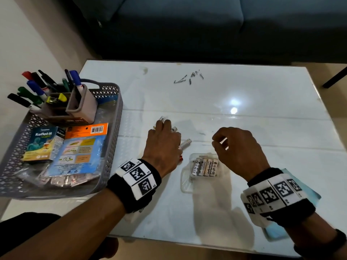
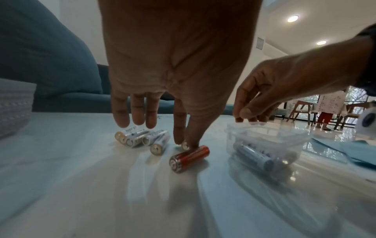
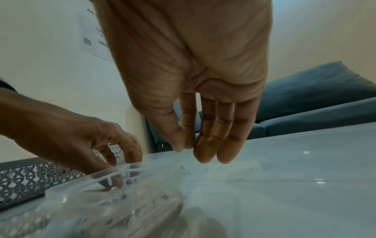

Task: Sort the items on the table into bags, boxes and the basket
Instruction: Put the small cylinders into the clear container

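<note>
Four white batteries lie side by side in the clear plastic box, just below my right hand, which hangs over the box's far rim. Right thumb and forefinger tips pressed together, other three fingers straight and close; I cannot tell whether anything is pinched between them. My left hand is down among the loose batteries on the white table: in the left wrist view I count about five white ones bunched under my three outer fingertips, which are straight and side by side just above them. Thumb and forefinger reach down to one more white battery, pinching or touching it, hard to say which. One red battery lies just on the near side of my thumb tip, seemingly touching it. Grey lattice basket left of my left hand holds one pen holder with roughly ten markers and pens, one Koflet-H carton, one blue-and-orange packet, and some clear pouches, count unclear. Blue sheet lies under my right wrist.
</note>
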{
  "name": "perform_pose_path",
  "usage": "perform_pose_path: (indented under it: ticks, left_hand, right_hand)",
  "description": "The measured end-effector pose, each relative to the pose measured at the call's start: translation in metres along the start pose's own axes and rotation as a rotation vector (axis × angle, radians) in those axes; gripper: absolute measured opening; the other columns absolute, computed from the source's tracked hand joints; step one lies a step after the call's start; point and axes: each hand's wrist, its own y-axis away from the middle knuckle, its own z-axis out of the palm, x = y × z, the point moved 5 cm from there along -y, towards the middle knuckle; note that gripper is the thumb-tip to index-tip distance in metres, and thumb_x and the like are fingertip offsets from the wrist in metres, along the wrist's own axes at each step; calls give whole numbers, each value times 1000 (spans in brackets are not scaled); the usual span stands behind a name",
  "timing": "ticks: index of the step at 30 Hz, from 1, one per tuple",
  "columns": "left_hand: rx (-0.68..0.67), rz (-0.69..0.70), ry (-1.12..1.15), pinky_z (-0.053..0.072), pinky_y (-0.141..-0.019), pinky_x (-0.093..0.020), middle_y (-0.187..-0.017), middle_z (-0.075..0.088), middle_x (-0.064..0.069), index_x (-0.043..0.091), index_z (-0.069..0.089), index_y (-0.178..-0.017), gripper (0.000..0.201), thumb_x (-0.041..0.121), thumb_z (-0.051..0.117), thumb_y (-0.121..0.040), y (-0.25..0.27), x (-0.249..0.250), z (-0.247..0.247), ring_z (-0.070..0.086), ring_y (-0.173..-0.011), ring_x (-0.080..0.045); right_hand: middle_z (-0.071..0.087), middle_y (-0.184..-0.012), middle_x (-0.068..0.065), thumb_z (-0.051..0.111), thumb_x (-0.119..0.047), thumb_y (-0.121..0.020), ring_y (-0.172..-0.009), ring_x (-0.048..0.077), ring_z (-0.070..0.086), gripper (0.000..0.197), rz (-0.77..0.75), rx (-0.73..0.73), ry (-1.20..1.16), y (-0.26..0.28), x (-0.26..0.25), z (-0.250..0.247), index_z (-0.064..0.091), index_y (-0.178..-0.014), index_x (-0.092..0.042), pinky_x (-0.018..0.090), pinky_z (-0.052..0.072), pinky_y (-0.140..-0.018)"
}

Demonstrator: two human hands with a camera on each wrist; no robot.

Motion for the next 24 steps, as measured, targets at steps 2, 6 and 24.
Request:
perform_pose_path:
  ticks: [2,6,24]
  left_hand:
    - [9,-1,-6,41,-98,-40,-133,41,-6,20,62,-116,50,51,76,-80,1,1,2,33,-131,-29]
    - [151,42,149,44,-91,-38,-118,51,-1,20,62,-110,31,41,71,-89,-1,2,-10,44,-117,-24]
    - [-464,68,47,45,-72,-31,-98,64,9,32,62,-100,44,56,85,-70,35,-3,-19,63,-93,-18]
  right_hand:
    - [69,-92,-11,68,-26,-90,-80,12,68,6,-32,6,-21,0,-3,5,70,-96,-26,40,58,-75]
    - [70,-98,-9,73,-19,-89,-86,11,67,22,-147,44,-123,0,-10,8,71,-110,-24,41,57,-80]
    - [71,-88,-14,78,-20,-87,-66,2,70,38,-47,31,-300,-1,-17,-11,61,-119,-30,22,58,-64]
